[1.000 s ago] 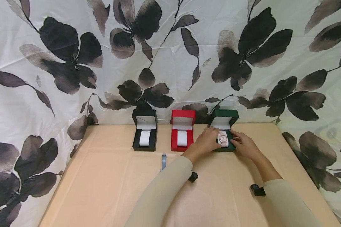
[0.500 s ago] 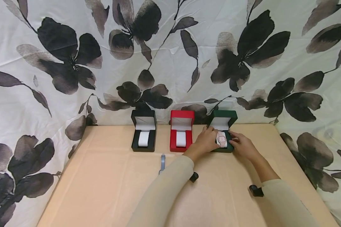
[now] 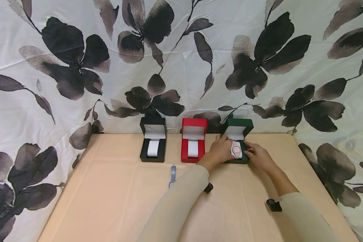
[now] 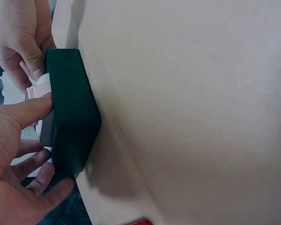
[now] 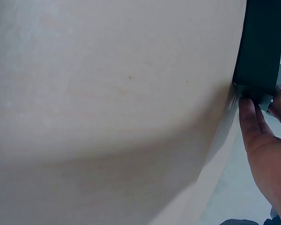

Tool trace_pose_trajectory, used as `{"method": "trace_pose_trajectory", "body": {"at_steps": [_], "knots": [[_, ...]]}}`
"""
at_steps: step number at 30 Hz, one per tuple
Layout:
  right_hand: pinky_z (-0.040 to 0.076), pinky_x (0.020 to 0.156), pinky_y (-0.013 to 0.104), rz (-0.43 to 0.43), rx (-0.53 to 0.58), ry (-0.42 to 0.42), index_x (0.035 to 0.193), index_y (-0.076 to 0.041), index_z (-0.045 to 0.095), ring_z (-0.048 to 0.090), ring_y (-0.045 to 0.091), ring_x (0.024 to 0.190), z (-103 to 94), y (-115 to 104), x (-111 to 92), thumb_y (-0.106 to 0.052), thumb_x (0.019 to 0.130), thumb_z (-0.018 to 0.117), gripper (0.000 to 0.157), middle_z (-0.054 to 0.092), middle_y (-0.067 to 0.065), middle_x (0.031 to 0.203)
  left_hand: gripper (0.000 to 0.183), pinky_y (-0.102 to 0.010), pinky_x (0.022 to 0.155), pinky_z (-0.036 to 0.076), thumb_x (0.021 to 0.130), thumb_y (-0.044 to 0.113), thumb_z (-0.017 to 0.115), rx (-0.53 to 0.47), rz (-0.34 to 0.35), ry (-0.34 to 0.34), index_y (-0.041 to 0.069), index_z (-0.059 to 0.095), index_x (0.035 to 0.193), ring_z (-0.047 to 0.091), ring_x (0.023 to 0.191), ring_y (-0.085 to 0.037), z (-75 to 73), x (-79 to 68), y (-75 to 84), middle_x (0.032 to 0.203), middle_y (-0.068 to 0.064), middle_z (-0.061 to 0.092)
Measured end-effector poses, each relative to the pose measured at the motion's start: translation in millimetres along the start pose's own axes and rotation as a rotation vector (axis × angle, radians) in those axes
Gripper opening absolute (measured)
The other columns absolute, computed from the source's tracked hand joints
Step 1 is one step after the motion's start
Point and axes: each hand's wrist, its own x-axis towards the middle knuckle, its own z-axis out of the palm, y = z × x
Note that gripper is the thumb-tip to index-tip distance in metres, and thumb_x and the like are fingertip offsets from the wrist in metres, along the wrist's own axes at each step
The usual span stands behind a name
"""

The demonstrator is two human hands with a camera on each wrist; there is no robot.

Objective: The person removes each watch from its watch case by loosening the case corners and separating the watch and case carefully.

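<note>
An open green watch box (image 3: 238,124) stands at the right end of a row, a pale pink watch (image 3: 236,150) on a white cushion inside it. My left hand (image 3: 220,149) holds the watch from the left; in the left wrist view its thumb (image 4: 35,110) lies against the watch and cushion, other fingers spread along the box's side. My right hand (image 3: 258,155) grips the right side of the box. In the right wrist view its fingers (image 5: 249,115) touch the outer wall of the green box (image 5: 260,47), thumb at the rim.
An open red watch box (image 3: 184,148) and an open black watch box (image 3: 143,148) stand to the left, each with a white cushion. A blue watch (image 3: 173,173) lies on the table (image 3: 115,195), partly behind my left sleeve. A floral cloth (image 3: 181,50) hangs behind.
Both hands stay at the green box with hardly any movement. The head view shifts slightly.
</note>
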Motion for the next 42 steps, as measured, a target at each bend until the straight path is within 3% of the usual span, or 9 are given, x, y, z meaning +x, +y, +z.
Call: {"method": "trace_pose_trajectory", "body": {"at_steps": [8,19,28,35,42], "knots": [[0.048,0.105,0.063,-0.023,0.000,0.011,0.154,0.008,0.038,0.058,0.054,0.126,0.3,1.0,0.7,-0.005,0.104,0.056,0.055,0.054,0.038,0.138,0.061,-0.032,0.098,0.055,0.082,0.043,0.085,-0.004,-0.055,-0.037,0.022,0.066,0.136,0.041,0.134,-0.018,-3.4,1.9,6.0,0.143,0.002,0.050],[0.049,0.104,0.063,-0.044,-0.003,0.028,0.152,0.009,0.040,0.059,0.054,0.124,0.5,-0.3,1.1,-0.004,0.103,0.058,0.054,0.054,0.039,0.136,0.054,-0.030,0.091,0.055,0.081,0.043,0.086,0.031,-0.069,-0.031,0.021,0.069,0.127,0.041,0.126,-0.017,-1.5,5.8,10.0,0.136,0.002,0.050],[0.048,0.104,0.064,-0.054,-0.038,0.038,0.151,0.009,0.042,0.059,0.055,0.124,-0.5,-1.4,1.8,-0.005,0.102,0.060,0.054,0.055,0.039,0.134,0.050,-0.031,0.092,0.054,0.081,0.042,0.086,0.034,-0.098,-0.037,0.021,0.071,0.125,0.039,0.128,-0.020,-2.2,7.5,14.2,0.138,0.002,0.048],[0.047,0.106,0.064,-0.045,-0.037,0.036,0.152,0.008,0.042,0.058,0.055,0.125,-1.1,-1.5,1.9,-0.005,0.102,0.060,0.054,0.055,0.039,0.135,0.047,-0.030,0.092,0.055,0.083,0.041,0.085,0.033,-0.100,-0.039,0.021,0.072,0.124,0.039,0.130,-0.022,-2.7,7.7,15.8,0.143,0.000,0.045],[0.047,0.105,0.065,-0.060,-0.036,0.041,0.151,0.009,0.042,0.060,0.054,0.123,-0.5,-0.4,0.3,-0.004,0.101,0.060,0.054,0.055,0.040,0.134,0.043,-0.028,0.084,0.053,0.085,0.040,0.081,0.054,-0.085,-0.022,0.020,0.072,0.122,0.040,0.125,-0.022,-1.1,8.5,15.8,0.139,0.000,0.046]]}}
